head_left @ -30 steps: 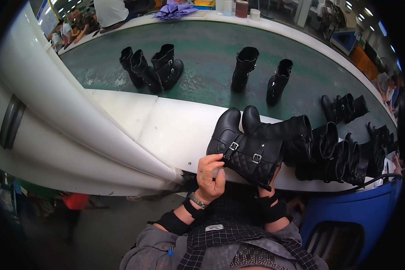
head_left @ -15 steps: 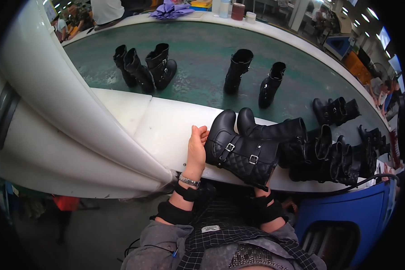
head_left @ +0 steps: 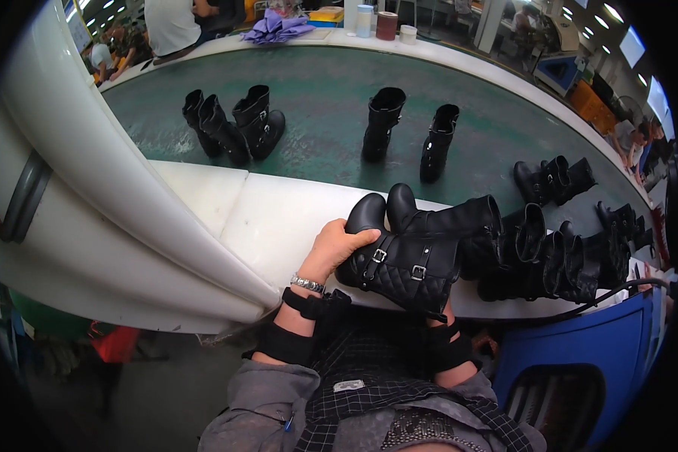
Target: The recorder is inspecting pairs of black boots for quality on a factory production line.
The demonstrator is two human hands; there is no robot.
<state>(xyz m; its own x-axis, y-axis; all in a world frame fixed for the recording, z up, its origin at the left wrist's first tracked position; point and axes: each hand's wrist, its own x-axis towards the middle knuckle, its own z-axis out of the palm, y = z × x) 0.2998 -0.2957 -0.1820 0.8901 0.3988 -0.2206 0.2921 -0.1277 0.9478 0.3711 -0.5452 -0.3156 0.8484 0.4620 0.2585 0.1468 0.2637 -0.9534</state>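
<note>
- Clasping a quilted black boot (head_left: 410,260) near the instep with the left grip (head_left: 337,245), closed on it with thumb laid across the upper.
- Reaching from below toward the open end of the shaft with the right forearm (head_left: 455,373). Cannot tell whether wide or narrow at the right grip, hidden by the boot.
- Keeping the boot on its side over the near part of the white counter (head_left: 271,222), with toe to the far left and shaft opening to the near right. Cannot tell whether touching the counter or slightly above.
- On the side of the boot, two silver buckles (head_left: 380,256) on straps.
- Just beyond, a second black boot (head_left: 444,218), lying in much the same direction.
- Farther right along the counter, a crowded row of black boots (head_left: 531,275), partly overlapping in view.
- Across the green surface (head_left: 309,83), a close group of upright boots (head_left: 256,124) to the left, two upright boots (head_left: 383,124) set apart near the middle, and another cluster (head_left: 556,181) to the right.
- Along the far rim, a purple cloth (head_left: 276,29) and small containers (head_left: 386,26).
- Curving up at left, a large white casing (head_left: 120,173); at lower right, a blue casing (head_left: 572,350).
</note>
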